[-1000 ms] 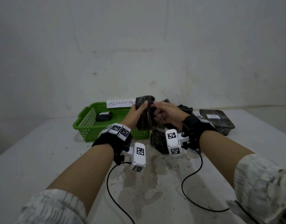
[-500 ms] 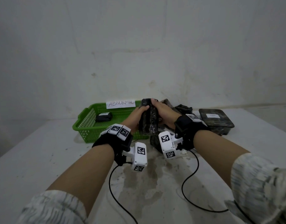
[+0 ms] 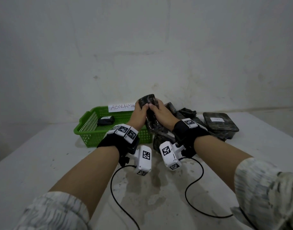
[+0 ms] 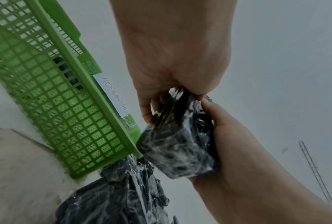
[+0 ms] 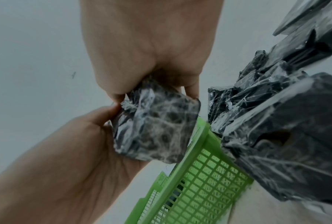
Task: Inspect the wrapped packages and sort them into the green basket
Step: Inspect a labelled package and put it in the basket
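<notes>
Wrapped package now raised slightly, both thumbs on its near face, left hand and right hand clamped round it, apparently above green basket corner.

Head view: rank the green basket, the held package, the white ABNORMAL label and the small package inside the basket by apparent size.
1. green basket
2. held package; nearer and hand-covered, so approximate
3. ABNORMAL label and small package in the basket look alike
</notes>
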### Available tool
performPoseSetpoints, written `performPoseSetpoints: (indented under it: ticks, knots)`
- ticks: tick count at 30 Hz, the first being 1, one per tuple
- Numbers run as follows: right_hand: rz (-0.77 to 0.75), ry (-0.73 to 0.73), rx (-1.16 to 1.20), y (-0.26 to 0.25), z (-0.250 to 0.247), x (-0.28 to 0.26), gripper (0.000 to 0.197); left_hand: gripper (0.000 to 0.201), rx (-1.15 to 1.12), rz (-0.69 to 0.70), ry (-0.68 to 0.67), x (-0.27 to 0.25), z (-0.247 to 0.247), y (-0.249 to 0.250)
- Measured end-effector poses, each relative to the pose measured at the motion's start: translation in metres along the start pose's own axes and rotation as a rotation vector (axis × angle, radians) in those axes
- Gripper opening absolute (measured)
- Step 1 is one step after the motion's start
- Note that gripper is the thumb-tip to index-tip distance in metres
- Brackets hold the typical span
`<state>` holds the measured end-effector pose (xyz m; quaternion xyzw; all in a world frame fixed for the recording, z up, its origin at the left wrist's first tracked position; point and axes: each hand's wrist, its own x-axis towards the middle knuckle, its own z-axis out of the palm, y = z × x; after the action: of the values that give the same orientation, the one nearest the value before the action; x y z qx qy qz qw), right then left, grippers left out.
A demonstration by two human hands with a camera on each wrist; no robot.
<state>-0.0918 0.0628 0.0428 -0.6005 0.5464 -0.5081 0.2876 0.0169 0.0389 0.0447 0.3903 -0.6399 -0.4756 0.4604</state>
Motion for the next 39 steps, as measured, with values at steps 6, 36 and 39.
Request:
performPoseSetpoints:
  ticks: [6, 36, 39]
  knots:
    - [-0.022, 0.064, -0.052, 0.001, 0.002, -0.002, 0.042, 0.046, -0.013, 0.013, -0.083, 0.0, 0.002, 0.002]
    - [0.082, -0.136, 0.177, 0.001, 0.013, -0.008, 0.065, 0.044, 0.077, 0.02, 0.022, -0.001, -0.005, -0.016]
    - [0.107, -0.093, 0.27, -0.003, 0.008, -0.016, 0.073, 0.041, 0.006, -0.024, -0.001, 0.001, -0.008, -0.015]
